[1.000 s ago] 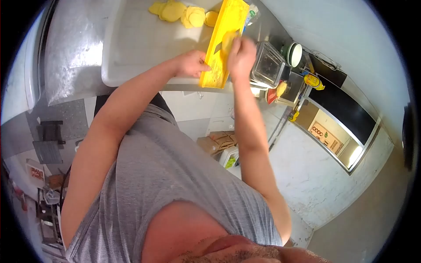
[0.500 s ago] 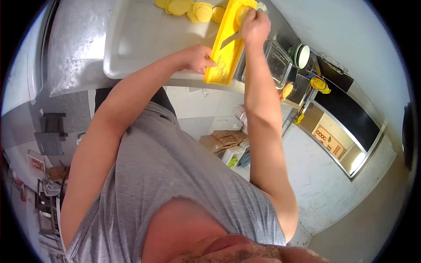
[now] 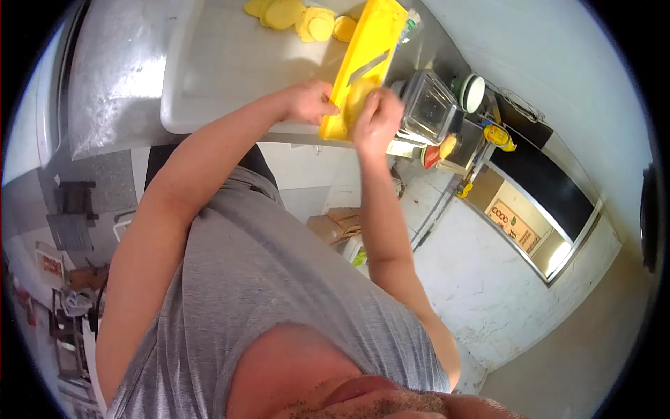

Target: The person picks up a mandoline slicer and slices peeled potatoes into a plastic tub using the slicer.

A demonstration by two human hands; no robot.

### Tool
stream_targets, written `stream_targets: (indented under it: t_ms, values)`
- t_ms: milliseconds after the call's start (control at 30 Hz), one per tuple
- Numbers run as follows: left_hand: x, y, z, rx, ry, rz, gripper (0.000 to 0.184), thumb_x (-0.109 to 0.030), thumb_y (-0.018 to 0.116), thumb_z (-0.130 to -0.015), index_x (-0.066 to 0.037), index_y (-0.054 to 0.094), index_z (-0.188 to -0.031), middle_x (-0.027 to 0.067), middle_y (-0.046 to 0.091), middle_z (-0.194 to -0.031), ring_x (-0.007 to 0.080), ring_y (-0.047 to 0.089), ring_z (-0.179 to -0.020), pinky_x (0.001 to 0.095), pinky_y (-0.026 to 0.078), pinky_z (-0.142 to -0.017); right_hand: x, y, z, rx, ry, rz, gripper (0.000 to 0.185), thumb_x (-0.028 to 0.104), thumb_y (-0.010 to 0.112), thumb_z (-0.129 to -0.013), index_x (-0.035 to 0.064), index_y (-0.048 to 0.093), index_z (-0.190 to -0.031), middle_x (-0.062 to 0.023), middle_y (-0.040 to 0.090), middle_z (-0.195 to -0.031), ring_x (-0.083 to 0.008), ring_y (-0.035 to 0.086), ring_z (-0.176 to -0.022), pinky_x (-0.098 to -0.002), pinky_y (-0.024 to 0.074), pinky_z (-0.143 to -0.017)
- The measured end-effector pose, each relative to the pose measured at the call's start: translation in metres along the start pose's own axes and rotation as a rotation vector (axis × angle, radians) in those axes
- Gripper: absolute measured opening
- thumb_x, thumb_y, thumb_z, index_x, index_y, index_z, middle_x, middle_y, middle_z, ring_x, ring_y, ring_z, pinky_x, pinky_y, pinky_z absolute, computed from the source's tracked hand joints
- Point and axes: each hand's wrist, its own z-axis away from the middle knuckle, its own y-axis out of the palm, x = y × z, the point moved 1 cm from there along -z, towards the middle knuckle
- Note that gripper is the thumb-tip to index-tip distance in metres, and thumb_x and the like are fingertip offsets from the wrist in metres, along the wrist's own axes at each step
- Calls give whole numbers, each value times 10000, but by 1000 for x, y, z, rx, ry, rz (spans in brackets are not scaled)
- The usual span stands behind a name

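My left hand (image 3: pixel 310 103) is closed around the left edge of a yellow mandoline slicer (image 3: pixel 377 35), near its lower end. The slicer slants over the right part of a white tray (image 3: pixel 209 105), and a metal blade (image 3: pixel 368 66) crosses its middle. Against the slicer's face, below the blade, my right hand (image 3: pixel 379 120) presses a yellow peeled piece that looks like a potato (image 3: pixel 359 89); the fingers cover most of it and are a little blurred. Round yellow slices (image 3: pixel 319 25) lie in overlapping piles at the tray's far side, left of the slicer.
Right of the slicer stands a clear lidded container (image 3: pixel 427 108), with a white-and-green bowl (image 3: pixel 474 94) behind it. A yellow bottle (image 3: pixel 499 137) is farther right. The metal counter (image 3: pixel 115 77) extends left of the tray. Cardboard boxes (image 3: pixel 335 227) sit below.
My right hand has slid down the slicer with the yellow piece, from above the blade to below it, toward my body. My left hand keeps its hold on the slicer's edge.
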Motion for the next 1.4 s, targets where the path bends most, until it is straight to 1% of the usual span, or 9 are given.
stream_targets:
  t_ms: [167, 200, 300, 500, 633, 800, 900, 1300, 1400]
  values:
    - [13, -2, -11, 37, 1, 5, 222, -138, 610, -958, 11, 600, -1123, 55, 646, -906, 95, 571, -692, 254, 492, -638, -35, 48, -110, -155, -75, -53, 336, 167, 571, -908, -29, 527, -639, -246, 569, -666, -474, 532, -663, -552, 388, -624]
    - [9, -4, -10, 34, -10, -22, 224, -139, 611, -957, 13, 600, -1121, 56, 648, -909, 97, 578, -695, 252, 497, -643, -39, 48, -124, -32, 41, -37, 341, 245, 557, -931, -40, 636, -763, -266, 641, -790, -461, 606, -784, -517, 453, -692]
    - [6, 1, -6, 66, -39, -24, 225, -130, 615, -951, 20, 594, -1117, 59, 649, -901, 96, 579, -692, 246, 498, -638, -28, 41, -113, -138, -70, -93, 375, 171, 552, -910, -47, 513, -606, -260, 548, -626, -463, 543, -632, -542, 387, -606]
    - [8, 1, -5, 37, 19, 64, 223, -145, 638, -929, 25, 621, -1073, 62, 653, -835, 116, 585, -661, 274, 507, -616, 6, -16, 42, 41, 25, -27, 147, 98, 553, -938, -20, 632, -977, -206, 626, -982, -402, 554, -925, -473, 434, -855]
    - [1, -4, -2, 95, 13, 19, 261, -178, 630, -950, 16, 585, -1118, 56, 649, -896, 102, 593, -731, 259, 522, -672, 9, -15, 38, 43, 67, -21, 153, 111, 544, -943, -14, 632, -945, -200, 628, -956, -403, 553, -903, -477, 435, -817]
    - [3, 0, -4, 45, 13, -39, 235, -155, 624, -949, 6, 607, -1119, 46, 639, -870, 93, 568, -703, 251, 494, -632, -21, 32, -81, -48, 19, 14, 297, 161, 533, -937, -43, 605, -734, -260, 586, -720, -474, 538, -707, -514, 415, -652]
    - [2, -7, -6, 56, -15, -68, 228, -153, 613, -952, -8, 612, -1128, 39, 636, -857, 90, 563, -696, 256, 485, -623, -29, 50, -127, -70, 83, -62, 347, 196, 535, -931, -71, 601, -719, -282, 607, -727, -478, 579, -711, -519, 436, -645]
    - [23, -4, -18, 94, 143, -99, 199, -158, 626, -927, -10, 633, -1060, 17, 636, -825, 92, 552, -654, 282, 472, -590, 10, -15, 48, 45, 57, -53, 123, 90, 553, -933, -5, 628, -908, -202, 648, -997, -393, 574, -922, -456, 449, -840]
    - [8, -7, -9, 75, 124, -96, 204, -156, 626, -922, -5, 634, -1060, 12, 634, -819, 96, 554, -646, 288, 465, -580, -1, 9, -15, -2, 76, -52, 214, 121, 560, -925, -5, 565, -753, -202, 594, -788, -411, 539, -770, -494, 411, -698]
